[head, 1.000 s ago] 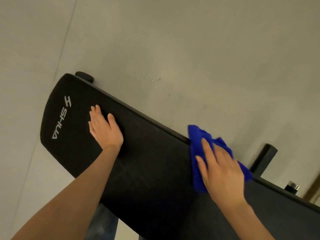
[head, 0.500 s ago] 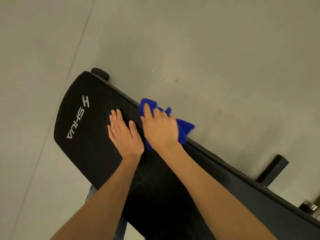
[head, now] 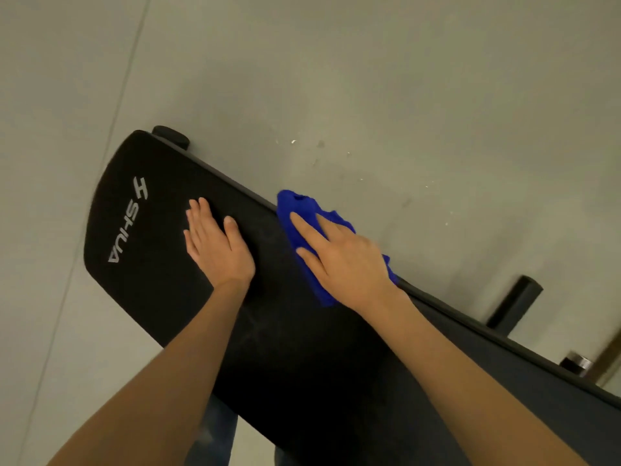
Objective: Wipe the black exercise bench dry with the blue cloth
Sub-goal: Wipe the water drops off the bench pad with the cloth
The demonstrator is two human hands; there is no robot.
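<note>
Our right hand (head: pixel 342 260) presses flat, fingers spread, on the blue cloth (head: pixel 302 216) at the bench (head: pixel 302 364) edge, while our left hand (head: pixel 218 247) rests flat beside it.

Two bare forearms (head: pixel 188 358) fill the lower half of the frame, ending in the left hand (head: pixel 218 243) and right hand (head: pixel 342 260). At lower centre shows a strip of blue, denim-like trouser fabric (head: pixel 215 428).

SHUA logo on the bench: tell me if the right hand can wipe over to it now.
Probably not in a straight sweep: the left hand rests flat on the bench between the blue cloth under the right hand and the logo.
</note>
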